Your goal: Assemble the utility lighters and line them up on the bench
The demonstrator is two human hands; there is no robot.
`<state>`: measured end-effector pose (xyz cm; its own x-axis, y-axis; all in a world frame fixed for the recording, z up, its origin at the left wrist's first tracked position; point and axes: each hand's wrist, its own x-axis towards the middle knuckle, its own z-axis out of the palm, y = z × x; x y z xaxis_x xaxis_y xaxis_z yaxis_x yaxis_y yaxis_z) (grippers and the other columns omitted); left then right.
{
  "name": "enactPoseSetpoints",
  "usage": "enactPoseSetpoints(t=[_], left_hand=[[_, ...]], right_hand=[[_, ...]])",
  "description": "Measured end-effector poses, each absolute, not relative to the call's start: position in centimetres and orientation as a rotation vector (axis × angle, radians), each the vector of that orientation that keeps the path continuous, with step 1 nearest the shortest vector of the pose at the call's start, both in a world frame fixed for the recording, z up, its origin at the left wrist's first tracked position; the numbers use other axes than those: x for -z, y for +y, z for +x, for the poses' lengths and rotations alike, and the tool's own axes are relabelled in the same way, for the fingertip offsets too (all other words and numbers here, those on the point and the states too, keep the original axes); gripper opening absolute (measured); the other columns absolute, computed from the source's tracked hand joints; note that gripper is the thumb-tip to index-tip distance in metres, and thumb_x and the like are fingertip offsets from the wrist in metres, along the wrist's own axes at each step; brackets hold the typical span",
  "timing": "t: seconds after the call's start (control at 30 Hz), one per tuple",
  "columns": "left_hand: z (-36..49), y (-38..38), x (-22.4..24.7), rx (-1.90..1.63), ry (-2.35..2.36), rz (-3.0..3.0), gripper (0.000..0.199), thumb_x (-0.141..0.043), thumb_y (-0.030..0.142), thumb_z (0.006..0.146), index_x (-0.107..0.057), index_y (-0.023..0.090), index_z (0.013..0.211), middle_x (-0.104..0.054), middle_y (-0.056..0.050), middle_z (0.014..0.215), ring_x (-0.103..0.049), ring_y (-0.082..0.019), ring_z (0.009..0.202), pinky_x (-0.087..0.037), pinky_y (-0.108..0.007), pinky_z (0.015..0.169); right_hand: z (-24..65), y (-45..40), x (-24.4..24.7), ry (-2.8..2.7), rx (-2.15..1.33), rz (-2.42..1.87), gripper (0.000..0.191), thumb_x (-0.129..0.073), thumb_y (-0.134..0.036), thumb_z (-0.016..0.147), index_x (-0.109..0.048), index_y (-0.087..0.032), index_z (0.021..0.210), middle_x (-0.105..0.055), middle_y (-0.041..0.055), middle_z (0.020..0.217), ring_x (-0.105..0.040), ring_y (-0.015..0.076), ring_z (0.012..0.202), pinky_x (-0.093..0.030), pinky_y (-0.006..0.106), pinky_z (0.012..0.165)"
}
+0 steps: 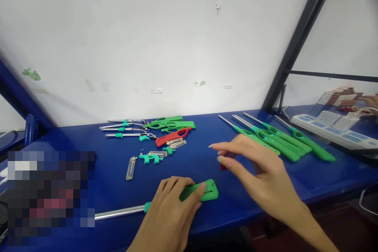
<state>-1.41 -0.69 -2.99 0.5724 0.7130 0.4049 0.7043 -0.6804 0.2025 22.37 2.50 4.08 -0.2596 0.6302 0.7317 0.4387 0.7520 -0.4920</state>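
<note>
Currently, a green lighter point(210, 193) lies at six o'clock in the view, near the front edge of a blue table point(112, 189). The left hand point(174, 204) clasps its handle, tube pointing to nine; the right hand point(261, 177) pinches a screwdriver point(223, 166) in a narrow grip, its tip at the handle's butt. From there, more lighters point(280, 145) lie toward two o'clock, a red shell point(173, 137) and clear tanks point(158, 153) toward eleven, metal tubes point(126, 134) toward ten.
</note>
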Motion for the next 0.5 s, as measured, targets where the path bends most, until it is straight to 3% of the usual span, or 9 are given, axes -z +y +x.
enactPoseSetpoints(t=[0.1, 0.23, 0.4, 0.5], left_hand=[[-1.5, -0.7, 3.0, -0.728, 1.247, 2.785, 0.044, -0.052, 0.01, 0.107, -0.06, 0.027, 0.147, -0.069, -0.01, 0.126, -0.067, -0.03, 0.107, -0.06, -0.047, 0.087], [-1.5, -0.8, 2.9, -0.727, 1.265, 2.77, 0.045, -0.054, 0.01, 0.107, -0.06, 0.029, 0.147, -0.069, -0.009, 0.126, -0.067, -0.029, 0.107, -0.06, -0.046, 0.086], [-1.4, -0.8, 2.7, -0.819, 1.227, 2.754, 0.045, -0.052, 0.008, 0.104, -0.063, 0.028, 0.143, -0.07, -0.009, 0.124, -0.068, -0.028, 0.107, -0.06, -0.043, 0.087], [-1.5, -0.6, 2.8, -0.852, 1.205, 2.783, 0.047, -0.049, 0.006, 0.101, -0.065, 0.028, 0.14, -0.072, -0.009, 0.122, -0.069, -0.026, 0.104, -0.059, -0.041, 0.085]], right_hand=[[23.2, 2.8, -4.5, -1.747, -0.197, -0.827, 0.016, -0.075, -0.021, 0.1, -0.08, -0.035, 0.108, -0.077, -0.0041, 0.095, -0.07, 0.0139, 0.086, -0.056, 0.026, 0.079], [24.8, 4.0, -4.7, -1.545, -0.197, -0.941, 0.008, -0.082, -0.027, 0.094, -0.082, -0.033, 0.099, -0.08, -0.0029, 0.095, -0.073, 0.0163, 0.084, -0.06, 0.027, 0.075], [25.0, 6.4, -3.2, -1.713, -0.4, -1.128, 0.013, -0.083, -0.038, 0.091, -0.081, -0.025, 0.09, -0.084, 0.0036, 0.099, -0.079, 0.0244, 0.09, -0.063, 0.035, 0.081], [23.8, 7.3, -1.9, -1.867, -0.48, -1.174, 0.007, -0.08, -0.03, 0.093, -0.08, -0.024, 0.089, -0.083, 0.002, 0.091, -0.078, 0.0227, 0.084, -0.06, 0.035, 0.081]])
